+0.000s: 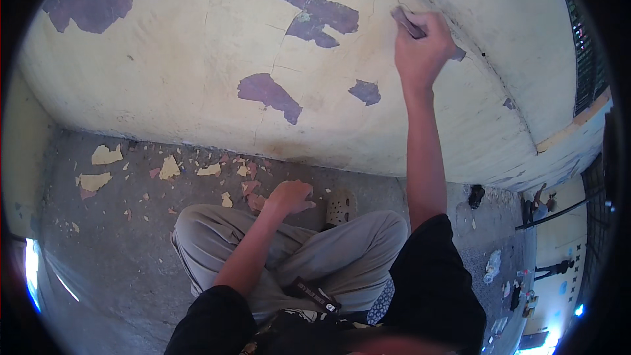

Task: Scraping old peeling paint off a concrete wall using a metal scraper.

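Note:
High on the right part of the peeling cream wall (pixel 197 85), my right hand (pixel 426 46) is closed around a flat, dark-brown scraper-like piece (pixel 409 24). One end of it sticks out by the thumb and touches or nearly touches the wall; a second bit shows past the far side of the hand. Its exact kind cannot be made out. Lower down, my left hand (pixel 289 197) rests over my bent leg, fingers loosely apart and holding nothing. Purple patches (pixel 269 95) show where paint has come off, left of my right hand.
Paint flakes (pixel 169 167) litter the grey floor (pixel 141 236) along the wall's foot. I sit cross-legged, with a clog (pixel 340 207) on one foot. A long crack runs beside a raised band at right. Far right, two people (pixel 555 268) are near another wall, with scattered objects (pixel 493 266).

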`<move>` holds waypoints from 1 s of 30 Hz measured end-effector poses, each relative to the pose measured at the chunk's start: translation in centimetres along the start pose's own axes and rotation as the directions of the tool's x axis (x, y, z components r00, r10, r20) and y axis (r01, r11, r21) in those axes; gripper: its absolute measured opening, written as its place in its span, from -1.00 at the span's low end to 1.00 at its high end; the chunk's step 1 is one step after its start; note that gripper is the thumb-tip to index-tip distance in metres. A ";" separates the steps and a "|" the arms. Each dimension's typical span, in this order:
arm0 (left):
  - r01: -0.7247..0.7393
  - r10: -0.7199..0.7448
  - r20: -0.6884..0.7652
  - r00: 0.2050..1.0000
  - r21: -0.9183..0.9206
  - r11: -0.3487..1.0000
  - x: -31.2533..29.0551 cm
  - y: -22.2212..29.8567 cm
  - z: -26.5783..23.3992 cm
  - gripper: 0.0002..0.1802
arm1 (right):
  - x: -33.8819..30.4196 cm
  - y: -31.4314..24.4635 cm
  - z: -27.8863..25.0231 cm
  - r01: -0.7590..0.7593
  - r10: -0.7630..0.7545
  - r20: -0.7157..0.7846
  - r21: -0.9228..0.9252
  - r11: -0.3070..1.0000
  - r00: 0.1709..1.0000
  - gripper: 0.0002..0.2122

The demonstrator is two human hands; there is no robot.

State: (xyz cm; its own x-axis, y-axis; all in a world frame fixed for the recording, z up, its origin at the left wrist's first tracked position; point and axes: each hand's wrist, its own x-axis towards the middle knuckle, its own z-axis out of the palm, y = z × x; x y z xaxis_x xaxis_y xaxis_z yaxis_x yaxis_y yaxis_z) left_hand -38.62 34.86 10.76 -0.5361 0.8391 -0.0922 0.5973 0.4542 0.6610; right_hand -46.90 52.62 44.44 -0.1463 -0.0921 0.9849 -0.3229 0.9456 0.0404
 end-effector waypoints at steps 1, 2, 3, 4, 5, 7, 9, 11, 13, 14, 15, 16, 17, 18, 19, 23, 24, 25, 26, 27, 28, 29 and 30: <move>0.000 0.000 0.000 1.000 -0.003 1.000 0.1 0.0 0.1 -0.58 | -0.3 0.4 -0.2 0.001 -0.001 0.003 0.000 1.000 1.000 -0.80; -0.015 0.015 0.006 1.000 0.009 1.000 0.3 -0.1 0.3 -0.58 | -0.6 0.6 -0.5 -0.041 0.041 0.002 -0.005 0.999 0.999 -0.80; -0.030 0.029 0.011 1.000 0.022 0.999 0.8 -0.1 0.5 -0.59 | -0.8 0.9 -0.6 -0.082 0.082 -0.001 -0.009 0.997 0.997 -0.80; -0.040 0.039 0.021 0.999 0.020 0.999 0.8 0.1 0.5 -0.59 | -0.5 0.5 -0.4 -0.084 0.084 0.002 -0.023 0.996 0.996 -0.80; -0.036 0.036 0.003 0.999 0.003 0.999 0.8 0.2 0.3 -0.59 | 0.1 -0.1 0.5 -0.036 0.040 -0.037 0.105 0.994 0.999 -0.80; -0.025 0.025 0.005 1.000 -0.011 1.000 0.1 0.4 0.0 -0.59 | 1.0 -1.5 1.9 -0.003 0.021 -0.079 0.225 0.974 0.997 -0.81; 0.013 -0.013 0.037 0.999 -0.012 1.000 0.1 0.7 -0.3 -0.59 | 1.6 -1.8 2.4 0.161 -0.163 -0.030 -0.050 0.986 0.986 -0.77; 0.014 -0.014 0.043 0.999 -0.007 1.000 0.2 0.8 -0.3 -0.59 | 0.3 -0.2 2.3 0.125 -0.125 -0.063 -0.001 0.992 0.990 -0.76; 0.025 -0.025 0.035 0.999 -0.010 1.000 0.2 0.7 -0.4 -0.59 | -0.2 1.6 1.0 0.101 -0.098 -0.138 0.013 0.995 0.985 -0.82; 0.015 -0.015 0.021 1.000 -0.014 1.000 0.1 0.6 -0.4 -0.59 | -0.5 1.7 0.1 0.086 -0.086 -0.142 -0.009 0.996 0.986 -0.80; 0.003 -0.003 0.004 1.000 -0.017 1.000 0.2 0.5 -0.4 -0.59 | -0.9 1.8 -0.4 0.088 -0.087 -0.142 -0.002 0.996 0.986 -0.80; 0.008 -0.008 -0.002 1.000 -0.018 1.000 0.2 0.4 -0.3 -0.59 | -1.5 2.0 -0.7 0.004 0.000 -0.136 0.026 1.000 0.991 -0.79; 0.004 -0.004 -0.003 1.000 -0.021 1.000 0.1 0.3 -0.2 -0.58 | -1.9 2.0 -0.8 -0.080 0.086 -0.128 0.054 0.995 0.988 -0.78; -0.004 0.004 -0.006 1.000 -0.021 1.000 0.2 0.2 -0.2 -0.57 | -1.6 1.2 -0.9 -0.080 0.081 -0.111 0.014 0.997 0.990 -0.77; -0.003 0.003 -0.013 1.000 -0.019 1.000 0.2 0.2 -0.2 -0.57 | -1.2 0.5 -0.8 -0.075 0.077 -0.115 0.019 0.997 0.990 -0.77; 0.010 -0.010 0.056 0.998 0.000 1.000 0.5 0.9 -0.1 -0.52 | 1.0 -1.8 1.3 0.028 -0.020 -0.121 0.069 0.997 0.993 -0.79; 0.026 -0.025 0.066 0.998 -0.021 0.999 0.4 0.9 0.0 -0.50 | 1.3 -1.6 2.0 0.091 -0.079 -0.140 0.083 0.992 0.987 -0.80; 0.024 -0.023 0.070 0.997 -0.019 1.000 0.4 1.0 0.0 -0.50 | 0.8 -1.2 2.0 0.088 -0.077 -0.140 0.079 0.993 0.987 -0.80; 0.016 -0.016 0.070 0.997 -0.006 1.000 0.4 1.1 -0.1 -0.49 | 0.0 -0.6 2.0 0.112 -0.106 -0.163 0.033 0.993 0.981 -0.81; 0.019 -0.019 0.064 0.998 0.005 1.000 0.3 1.0 -0.2 -0.49 | -0.6 -0.5 2.2 0.135 -0.133 -0.185 -0.003 0.991 0.974 -0.81; 0.025 -0.026 0.062 0.998 0.004 1.000 0.3 0.6 -0.2 -0.49 | -1.5 -0.6 1.6 0.047 -0.046 -0.138 0.003 0.999 0.989 -0.81; 0.004 -0.004 0.011 1.000 -0.007 1.000 0.3 0.2 -0.1 -0.49 | -2.2 -0.5 1.5 0.046 -0.044 -0.138 0.010 0.999 0.989 -0.81; -0.026 0.026 -0.036 0.999 -0.014 1.000 0.2 -0.1 0.0 -0.50 | -2.9 -0.3 1.3 -0.015 0.026 -0.144 0.073 0.997 0.989 -0.81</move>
State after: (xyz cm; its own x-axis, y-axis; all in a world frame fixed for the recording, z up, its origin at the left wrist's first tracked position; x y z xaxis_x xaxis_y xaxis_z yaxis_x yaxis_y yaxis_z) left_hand -38.77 34.97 10.64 -0.5418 0.8391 -0.0481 0.6026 0.4278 0.6737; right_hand -47.57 52.19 41.37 -0.0188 -0.0219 0.9996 -0.3876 0.9218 0.0129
